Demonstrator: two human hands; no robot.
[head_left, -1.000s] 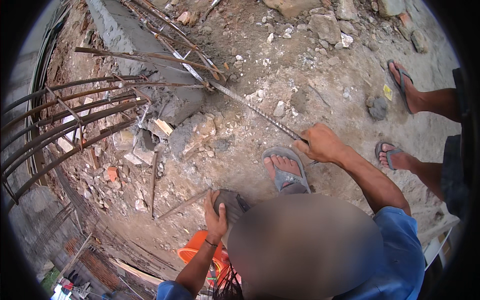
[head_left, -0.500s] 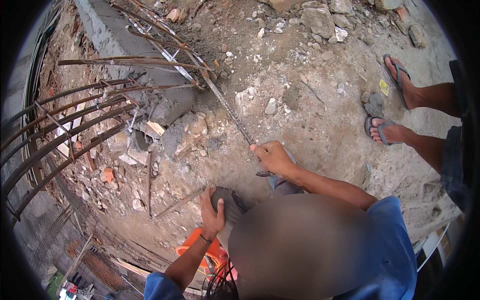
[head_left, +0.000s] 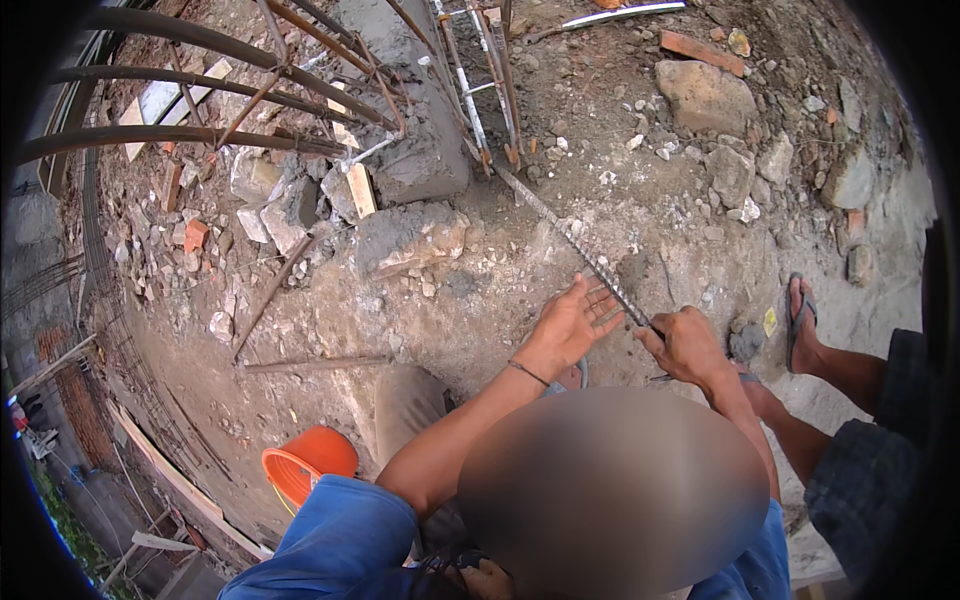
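Note:
A ribbed steel bar [head_left: 572, 240] slants over the dirt, from the reinforcement cage beside the concrete beam down to my right hand. My right hand [head_left: 692, 350] is closed around the bar's near end. Close by on its left, my left hand [head_left: 563, 328] is open, the palm turned toward the bar and the fingers spread. Whether those fingertips touch the bar I cannot tell. A blurred patch covers much of the lower middle.
Long curved bars [head_left: 200, 75] jut across the upper left, beside a grey concrete beam [head_left: 425, 165]. Rubble and a large stone [head_left: 705, 95] lie far right. An orange bucket [head_left: 325, 455] stands lower left. At the right is another person's sandalled foot [head_left: 803, 335].
My left hand has left my knee and come over beside the bar. Gripping the bar, my right hand now appears farther right. The whole view has shifted.

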